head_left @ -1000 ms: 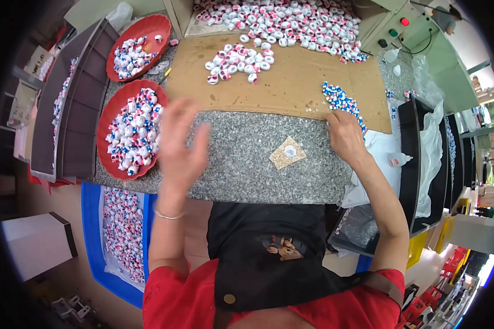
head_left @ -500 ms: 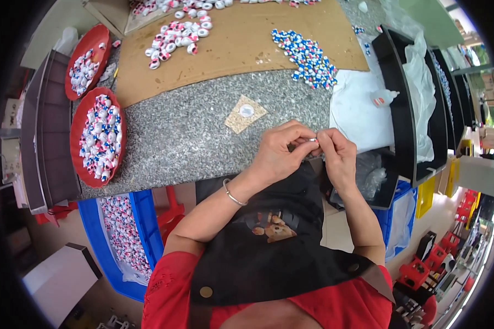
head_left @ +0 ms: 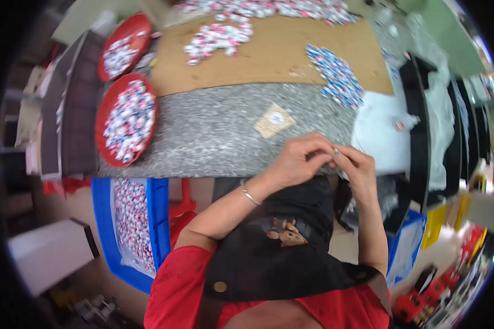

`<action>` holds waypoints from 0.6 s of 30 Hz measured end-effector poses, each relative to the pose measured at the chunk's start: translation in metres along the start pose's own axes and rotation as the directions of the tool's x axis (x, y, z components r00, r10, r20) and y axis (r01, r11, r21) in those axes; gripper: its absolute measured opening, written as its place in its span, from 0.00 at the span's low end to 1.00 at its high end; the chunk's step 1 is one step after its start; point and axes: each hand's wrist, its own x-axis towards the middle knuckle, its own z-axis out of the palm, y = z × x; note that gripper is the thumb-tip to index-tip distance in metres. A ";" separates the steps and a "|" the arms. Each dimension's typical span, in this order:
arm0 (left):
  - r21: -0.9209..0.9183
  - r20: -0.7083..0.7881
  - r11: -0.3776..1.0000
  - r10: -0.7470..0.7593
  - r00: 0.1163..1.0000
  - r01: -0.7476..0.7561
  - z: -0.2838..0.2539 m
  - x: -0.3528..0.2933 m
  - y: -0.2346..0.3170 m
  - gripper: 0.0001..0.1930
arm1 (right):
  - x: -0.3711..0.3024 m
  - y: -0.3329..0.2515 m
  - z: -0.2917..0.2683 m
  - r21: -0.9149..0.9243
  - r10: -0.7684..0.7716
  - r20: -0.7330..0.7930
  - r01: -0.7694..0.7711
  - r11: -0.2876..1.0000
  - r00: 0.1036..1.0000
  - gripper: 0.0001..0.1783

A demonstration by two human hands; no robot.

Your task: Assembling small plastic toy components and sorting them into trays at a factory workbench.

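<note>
We see a speckled grey worktop (head_left: 214,131) with a brown board (head_left: 280,55) laid across its far half. Below its left edge a blue crate (head_left: 158,219) stands on what looks like a pale floor (head_left: 49,257).

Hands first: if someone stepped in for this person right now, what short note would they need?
Left hand and right hand meet at the grey speckled tabletop's near edge, pinching one tiny piece between the fingertips; too small to identify. Loose small red-white-blue pieces: two round red trays on the left, piles on the brown cardboard sheet, more in the blue plastic crate below. A small tan square card lies nearby. Done and left: cannot tell.
</note>
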 end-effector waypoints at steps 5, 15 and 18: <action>0.103 -0.022 0.986 0.136 0.990 -0.133 -0.004 -0.003 -0.008 0.03 | 0.015 0.000 0.000 -0.048 -0.030 0.014 0.031 0.998 0.999 0.10; 0.339 -0.118 0.907 0.306 0.945 -0.252 -0.041 -0.005 0.008 0.06 | 0.045 -0.015 0.019 -0.115 0.002 0.021 0.001 0.993 1.000 0.13; 0.331 -0.093 0.899 0.333 0.938 -0.286 -0.034 0.000 0.008 0.06 | 0.032 -0.024 0.028 0.030 -0.032 0.071 0.030 0.999 0.997 0.09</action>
